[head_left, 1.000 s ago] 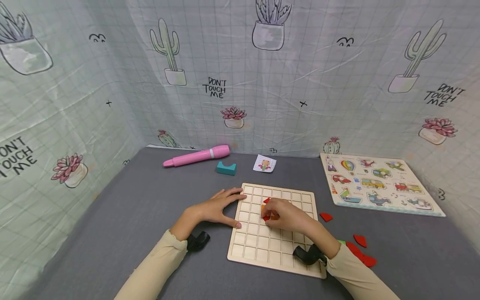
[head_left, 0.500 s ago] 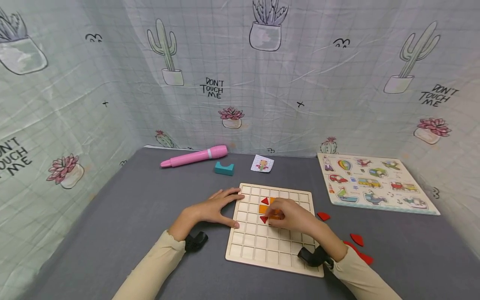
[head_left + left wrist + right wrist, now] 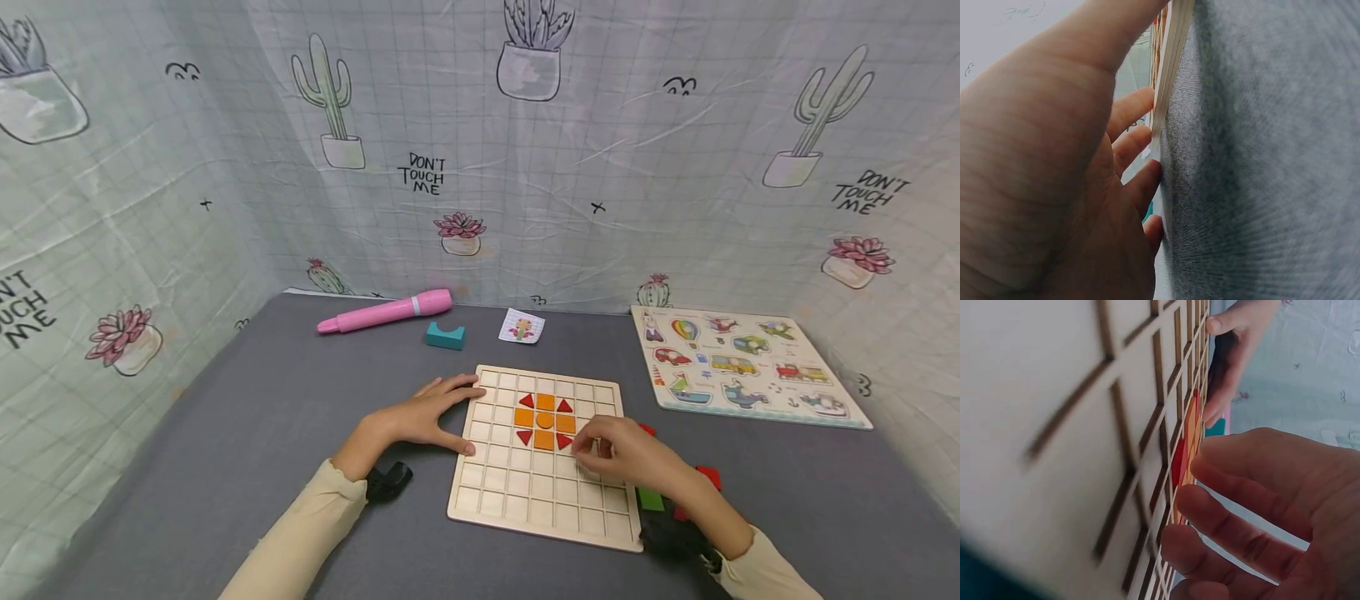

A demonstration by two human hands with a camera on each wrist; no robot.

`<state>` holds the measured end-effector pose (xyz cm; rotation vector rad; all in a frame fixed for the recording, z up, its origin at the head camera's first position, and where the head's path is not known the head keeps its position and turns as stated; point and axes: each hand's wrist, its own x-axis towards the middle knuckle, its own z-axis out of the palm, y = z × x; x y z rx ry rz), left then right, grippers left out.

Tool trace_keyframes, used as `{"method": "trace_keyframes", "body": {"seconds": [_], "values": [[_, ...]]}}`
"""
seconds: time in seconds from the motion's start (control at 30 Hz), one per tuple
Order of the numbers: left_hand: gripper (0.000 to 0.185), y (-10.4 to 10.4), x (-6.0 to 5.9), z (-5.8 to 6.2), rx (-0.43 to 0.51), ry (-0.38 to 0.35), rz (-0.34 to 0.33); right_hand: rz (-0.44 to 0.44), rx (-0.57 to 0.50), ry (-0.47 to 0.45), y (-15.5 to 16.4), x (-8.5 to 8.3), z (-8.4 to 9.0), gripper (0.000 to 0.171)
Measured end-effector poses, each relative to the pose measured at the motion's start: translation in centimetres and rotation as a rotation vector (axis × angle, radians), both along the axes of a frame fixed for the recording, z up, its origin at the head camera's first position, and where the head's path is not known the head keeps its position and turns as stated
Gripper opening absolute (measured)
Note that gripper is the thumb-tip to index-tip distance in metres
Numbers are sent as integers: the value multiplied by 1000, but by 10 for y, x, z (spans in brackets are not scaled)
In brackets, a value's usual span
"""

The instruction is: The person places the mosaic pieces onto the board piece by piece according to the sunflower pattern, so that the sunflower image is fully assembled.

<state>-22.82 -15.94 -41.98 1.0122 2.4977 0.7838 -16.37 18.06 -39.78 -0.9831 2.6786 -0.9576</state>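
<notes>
One wooden grid board (image 3: pixel 542 492) lies flat on the grey table (image 3: pixel 247 467), and in its upper middle cells sits a small pattern of nine pieces: four orange squares (image 3: pixel 545 402) set in a cross around one orange round piece (image 3: pixel 544 421), with four red triangles (image 3: pixel 565 407) at the corners. The right hand (image 3: pixel 626 454) rests on the board just right of this pattern, its fingertips (image 3: pixel 1200 506) beside the lower right triangle; the fingers are loosely curled and hold nothing, and I cannot tell whether they touch the piece. The left hand (image 3: pixel 420 417) lies on the table at the board's left edge, fingers straight and spread, the forefinger reaching onto the top left corner and the thumb pressed against the left rim; the left wrist view shows those fingers (image 3: pixel 1132 109) along the board's side. Behind the right forearm, off the board's right edge, lie loose pieces: one green piece (image 3: pixel 649 499) and at least two red ones (image 3: pixel 708 477), partly hidden. Farther back on the table are one pink pen-shaped toy (image 3: pixel 384 311), one teal block (image 3: pixel 445 335) and one small picture card (image 3: pixel 522 326), side by side near the cactus-print cloth (image 3: pixel 480 150). Well to the right lies one vehicle puzzle board (image 3: pixel 742 365).
</notes>
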Motion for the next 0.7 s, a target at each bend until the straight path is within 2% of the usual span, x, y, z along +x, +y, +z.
{"method": "trace_keyframes", "body": {"seconds": [0.27, 0.47, 0.7], "values": [[86, 0, 0, -1, -13, -11, 22, 20, -12, 9, 32, 12, 5, 4], [86, 0, -1, -2, -12, -13, 22, 43, 17, -88, 52, 9, 11, 6], [85, 1, -2, -3, -9, 0, 10, 90, 18, -92, 71, 6, 6, 9]]}}
